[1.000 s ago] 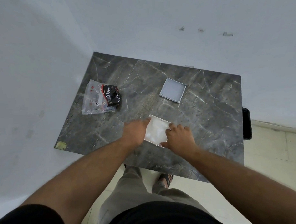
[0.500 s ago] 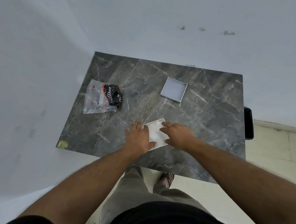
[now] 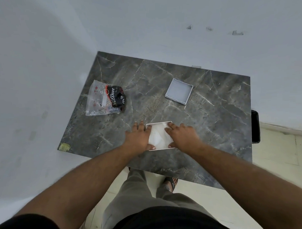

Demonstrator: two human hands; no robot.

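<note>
Box (image 3: 158, 136) on dark marble table (image 3: 215, 120), white-walled corner (image 3: 86, 48).

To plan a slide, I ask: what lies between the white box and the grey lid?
Nothing. The head view shows only bare table between the white box and the grey lid.

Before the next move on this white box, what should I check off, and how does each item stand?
1. Both hands on the white box: ok; the left hand and right hand lie over its left and right sides.
2. Box flat on the table: ok.
3. What the box holds: cannot tell; white paper covers the inside.
4. Grey square tray free: ok; it lies apart, beyond the box.
5. Dove bag out of the way: ok; far left.
</note>
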